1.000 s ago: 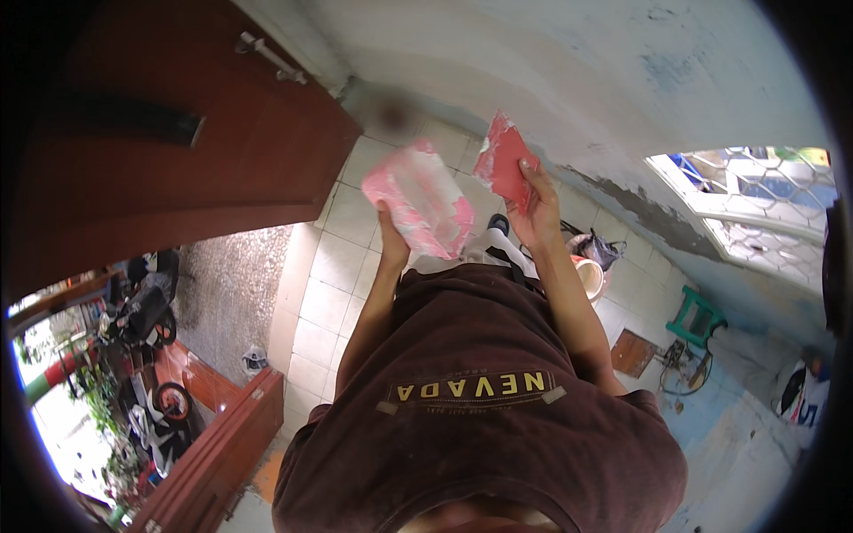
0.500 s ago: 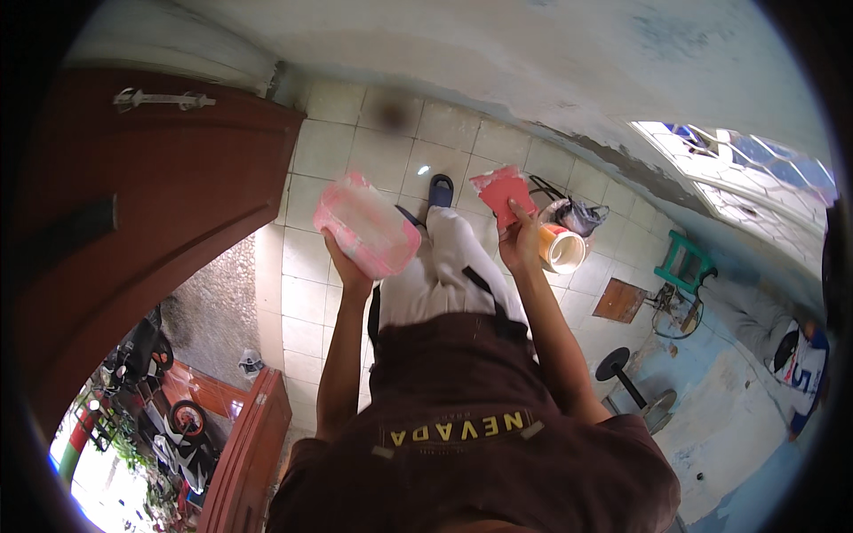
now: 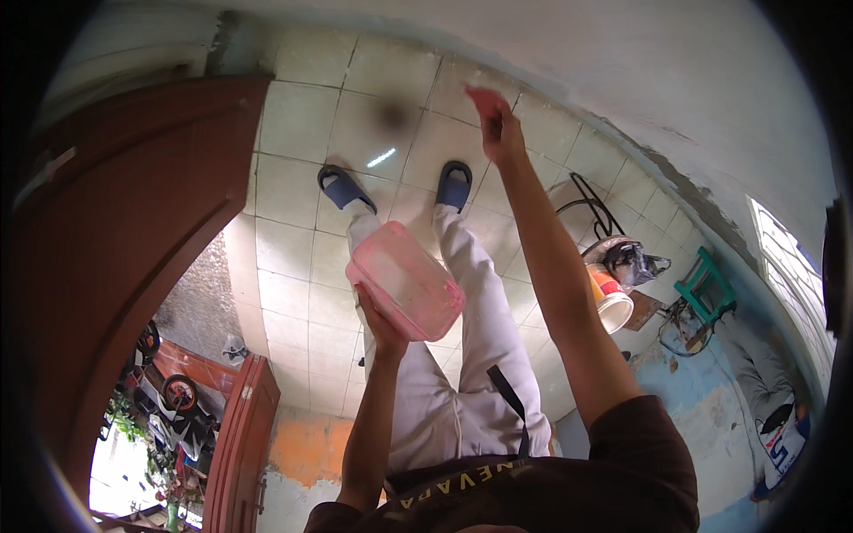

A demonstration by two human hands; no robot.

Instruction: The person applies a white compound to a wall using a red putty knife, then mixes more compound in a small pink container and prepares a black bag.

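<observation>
My left hand [image 3: 384, 327] grips the side of a pink plastic tub [image 3: 407, 277], held in front of my thighs. A whitish paste coats its inside and smears the rim. My right arm stretches far forward toward the wall. Its hand [image 3: 504, 138] is closed around a flat red spreader [image 3: 485, 98], tilted and slightly blurred. Whether the spreader touches the wall I cannot tell; in the picture it overlaps the floor tiles near the wall's foot.
A patchy pale wall [image 3: 604, 62] runs along the front and right. A brown door [image 3: 142, 195] stands at left. To the right are an orange-and-white bucket [image 3: 611, 304], a black plastic bag [image 3: 635, 264], a green stool [image 3: 708, 286] and a seated person [image 3: 755, 364].
My right hand has reached forward with the spreader, which has turned more edge-on. The tub has come a little nearer and to the right. My view has shifted, and both slippers now show.
</observation>
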